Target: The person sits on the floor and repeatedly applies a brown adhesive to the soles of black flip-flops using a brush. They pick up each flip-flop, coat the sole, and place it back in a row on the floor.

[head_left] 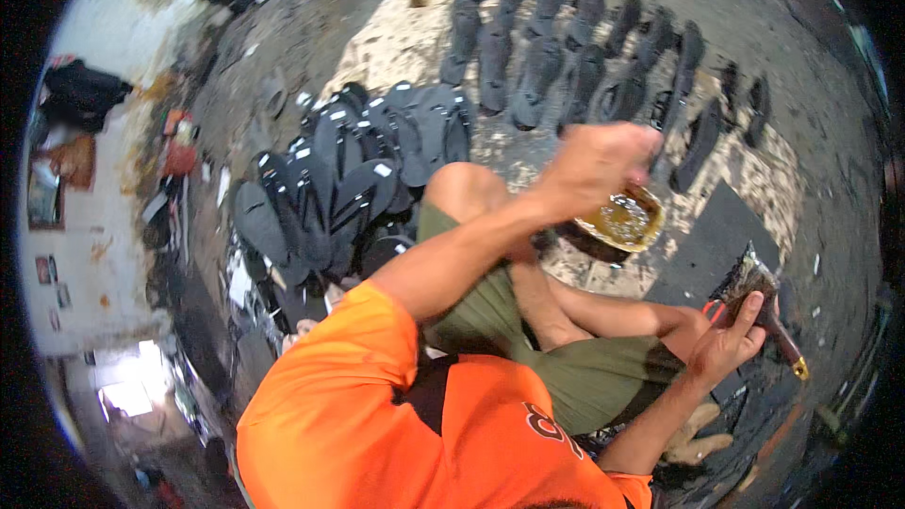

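Observation:
My left hand (608,165) is closed and slightly blurred above a container (650,236) of glossy yellow-brown liquid (617,217). What its fingers hold, if anything, I cannot make out. Low on the right, my right hand (726,349) is closed around a dark, smeared flat piece (749,273), with the thumb pressed on it. Beside that hand a brown handle with a yellow tip (792,353) points down and right. A small red strip shows by the fingers. Beyond the container, dark sandal soles (537,80) lie in rows on a speckled light sheet (405,28).
Several black flip-flops (335,170) with white tags are heaped left of my knee. A dark flat sheet (688,273) lies between the container and my right hand. My bent legs (566,320) are close in front. A stained wall (108,217) stands far left.

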`<action>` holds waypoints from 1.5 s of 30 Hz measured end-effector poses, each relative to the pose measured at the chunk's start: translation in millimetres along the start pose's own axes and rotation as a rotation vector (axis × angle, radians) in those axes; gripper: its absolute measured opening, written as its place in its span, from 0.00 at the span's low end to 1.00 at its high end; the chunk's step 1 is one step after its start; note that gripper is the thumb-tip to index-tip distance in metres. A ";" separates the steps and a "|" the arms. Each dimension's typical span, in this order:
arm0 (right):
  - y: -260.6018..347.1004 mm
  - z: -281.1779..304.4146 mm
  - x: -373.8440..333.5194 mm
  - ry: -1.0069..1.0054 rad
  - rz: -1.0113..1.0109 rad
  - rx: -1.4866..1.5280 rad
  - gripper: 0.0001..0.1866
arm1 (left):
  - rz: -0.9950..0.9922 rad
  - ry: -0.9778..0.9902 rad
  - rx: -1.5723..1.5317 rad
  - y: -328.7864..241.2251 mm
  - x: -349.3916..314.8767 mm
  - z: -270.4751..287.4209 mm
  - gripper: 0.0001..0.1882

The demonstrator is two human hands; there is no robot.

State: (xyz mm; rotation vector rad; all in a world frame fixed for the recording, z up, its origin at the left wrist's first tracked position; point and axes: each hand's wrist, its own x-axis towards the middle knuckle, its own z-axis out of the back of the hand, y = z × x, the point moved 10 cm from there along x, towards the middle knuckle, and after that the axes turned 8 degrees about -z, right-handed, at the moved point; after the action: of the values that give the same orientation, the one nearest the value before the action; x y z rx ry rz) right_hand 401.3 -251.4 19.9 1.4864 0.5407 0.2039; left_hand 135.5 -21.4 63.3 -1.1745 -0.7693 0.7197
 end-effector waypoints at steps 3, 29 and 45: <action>-2.3 -22.8 -6.4 0.057 0.006 -0.043 0.16 | 0.050 -0.575 0.326 -10.9 -109.0 178.0 0.08; -46.9 -112.6 -3.9 0.630 0.701 -1.360 0.16 | -0.066 -0.279 0.942 -12.8 -252.4 111.0 0.29; 43.7 -175.8 -197.5 0.686 0.627 -0.024 0.18 | 0.173 -0.334 -1.246 11.9 -169.3 16.0 0.25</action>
State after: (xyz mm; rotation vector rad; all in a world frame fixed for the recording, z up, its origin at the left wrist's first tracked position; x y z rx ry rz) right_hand 157.8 -180.5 106.7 1.5101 0.5870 1.2362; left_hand 27.8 -149.4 30.3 -2.2862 -1.5022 0.5542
